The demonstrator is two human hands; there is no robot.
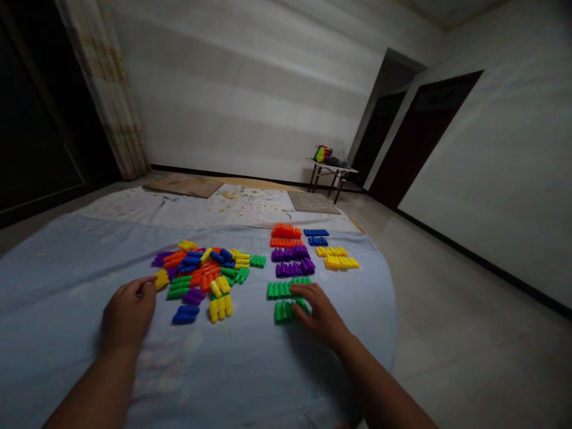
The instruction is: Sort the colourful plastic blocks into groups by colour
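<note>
My left hand [128, 313] rests at the left of a mixed pile, its fingers curled and closed at the edge of a yellow plastic block [161, 279]. The loose pile [208, 271] holds orange, blue, green, purple and yellow ribbed blocks. My right hand [319, 313] reaches over two green block rows, thumb and forefinger apart. Its fingertips touch or cover the right part of the upper green row [279, 291] and the lower green row [282, 311]. Beyond lie purple rows [292, 269], orange rows [286, 232], blue rows [316, 233] and yellow rows [340, 262].
A pale blue cloth [187, 375] covers the round table, with a patterned white cover [250, 202] farther back. Two flat boards [183, 185] lie at the far side. By the wall stands a small table [333, 167] with a colourful bag [322, 154].
</note>
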